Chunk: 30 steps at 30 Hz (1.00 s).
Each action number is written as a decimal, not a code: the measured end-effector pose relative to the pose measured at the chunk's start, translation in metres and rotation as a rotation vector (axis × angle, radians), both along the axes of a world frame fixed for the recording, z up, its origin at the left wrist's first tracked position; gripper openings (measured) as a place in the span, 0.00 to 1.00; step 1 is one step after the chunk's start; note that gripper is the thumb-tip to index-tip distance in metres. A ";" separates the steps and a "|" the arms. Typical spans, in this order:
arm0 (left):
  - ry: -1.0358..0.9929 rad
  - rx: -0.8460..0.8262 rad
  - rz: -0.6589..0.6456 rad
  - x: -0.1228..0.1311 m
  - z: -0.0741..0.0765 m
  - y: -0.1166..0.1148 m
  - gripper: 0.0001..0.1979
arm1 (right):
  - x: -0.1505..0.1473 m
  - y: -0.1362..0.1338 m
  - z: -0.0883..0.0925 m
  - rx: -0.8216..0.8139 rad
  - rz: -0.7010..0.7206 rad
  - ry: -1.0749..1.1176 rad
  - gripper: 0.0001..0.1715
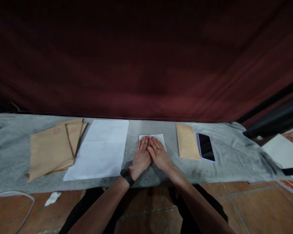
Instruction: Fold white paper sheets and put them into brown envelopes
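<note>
A small folded sheet of white paper [161, 139] lies flat on the grey cloth in front of me. Both palms press down on it. My left hand [142, 155], with a dark band on the wrist, has its fingers stretched out over the paper's left part. Beside it, my right hand [159, 155] lies flat with fingers extended, its thumb close against the left hand. The hands cover most of the paper, so its near edge is hidden. To the right lies a single brown envelope [188, 141].
A stack of large white sheets [104, 149] lies left of my hands. Further left are several brown envelopes [50, 149] in a pile. A phone [206, 147] rests beside the single envelope. The grey cloth [236, 156] covers the bench; a dark red curtain [146, 78] hangs behind.
</note>
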<state>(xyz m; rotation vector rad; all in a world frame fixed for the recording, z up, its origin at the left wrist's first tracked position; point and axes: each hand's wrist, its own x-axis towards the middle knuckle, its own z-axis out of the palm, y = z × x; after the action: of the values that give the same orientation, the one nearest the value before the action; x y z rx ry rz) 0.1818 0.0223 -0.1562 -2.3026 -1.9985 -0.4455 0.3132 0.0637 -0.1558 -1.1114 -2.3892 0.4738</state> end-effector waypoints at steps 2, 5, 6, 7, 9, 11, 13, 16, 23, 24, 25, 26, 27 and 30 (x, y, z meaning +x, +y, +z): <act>0.044 -0.048 0.026 0.002 -0.009 0.001 0.30 | -0.003 -0.003 -0.002 0.000 0.007 -0.068 0.33; 0.065 -0.082 0.053 0.000 -0.014 0.002 0.29 | -0.002 -0.002 -0.005 0.012 -0.007 -0.147 0.33; 0.061 -0.085 0.062 -0.001 -0.014 0.002 0.29 | 0.000 -0.001 -0.006 0.019 -0.017 -0.166 0.33; 0.052 -0.085 0.073 -0.002 -0.013 0.002 0.29 | 0.002 0.001 -0.007 0.028 -0.034 -0.182 0.33; 0.030 -0.083 0.099 -0.005 -0.011 0.002 0.29 | 0.007 0.005 -0.010 0.048 -0.076 -0.209 0.33; 0.009 -0.077 0.119 -0.009 -0.009 0.002 0.30 | 0.013 0.009 -0.012 0.065 -0.119 -0.226 0.34; -0.005 -0.073 0.137 -0.014 -0.007 0.002 0.30 | 0.020 0.013 -0.013 0.074 -0.150 -0.232 0.34; -0.011 -0.080 0.161 -0.021 -0.006 -0.001 0.30 | 0.029 0.015 -0.015 0.079 -0.187 -0.221 0.34; -0.015 -0.066 0.238 -0.028 0.002 -0.007 0.29 | 0.041 0.009 -0.013 0.081 -0.318 -0.172 0.33; -0.012 -0.047 0.248 -0.026 0.004 -0.007 0.29 | 0.040 0.008 -0.011 0.084 -0.325 -0.164 0.33; -0.010 -0.026 0.243 -0.022 0.005 -0.008 0.30 | 0.038 0.007 -0.009 0.086 -0.312 -0.155 0.33; -0.007 -0.010 0.218 -0.018 0.007 -0.008 0.30 | 0.035 0.005 -0.007 0.084 -0.276 -0.146 0.33; -0.005 -0.005 0.172 -0.013 0.008 -0.007 0.29 | 0.032 0.003 -0.005 0.075 -0.219 -0.139 0.32; 0.001 -0.051 0.019 0.002 0.006 -0.007 0.29 | 0.020 -0.002 -0.002 0.036 -0.047 -0.143 0.32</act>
<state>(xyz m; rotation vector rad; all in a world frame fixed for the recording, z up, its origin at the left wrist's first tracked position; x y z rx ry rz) 0.1842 0.0150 -0.1504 -2.3106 -2.0529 -0.3970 0.3327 0.0620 -0.1577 -1.2196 -2.4775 0.3444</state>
